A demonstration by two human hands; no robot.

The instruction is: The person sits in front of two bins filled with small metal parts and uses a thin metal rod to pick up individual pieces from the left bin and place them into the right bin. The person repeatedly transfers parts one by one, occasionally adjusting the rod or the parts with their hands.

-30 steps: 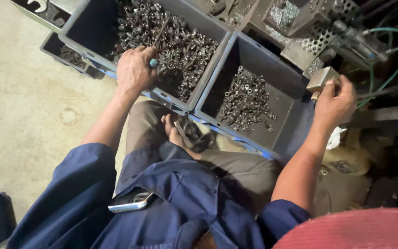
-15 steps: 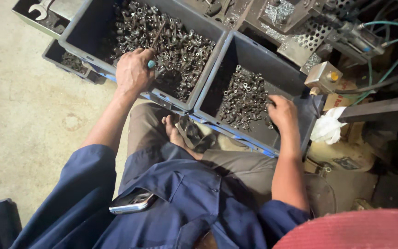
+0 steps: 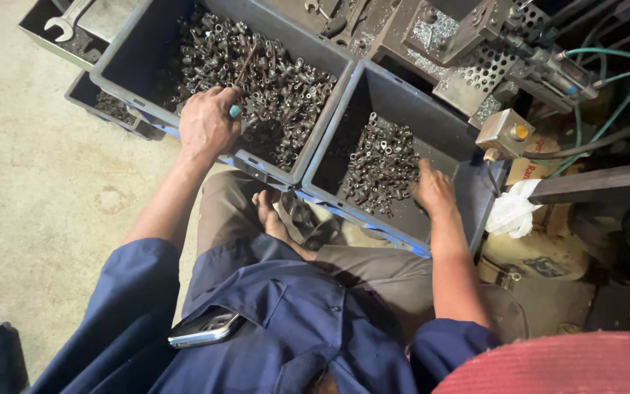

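Note:
My left hand is shut on a thin tool with a teal handle end. Its rod reaches into the pile of small metal fittings in the left grey bin. My right hand lies palm down inside the right grey bin. Its fingers rest on the near right edge of a smaller heap of metal fittings. Nothing shows in that hand. Both bins stand on the floor in front of my folded legs.
A machine with a perforated plate and green hoses stands behind the right bin. A small box with a yellow button and a white rag are at its right. A wrench lies in a far-left tray.
My right hand has come down from the button box at the machine into the right bin and onto the fittings. My left hand has stayed on the tool in the left bin.

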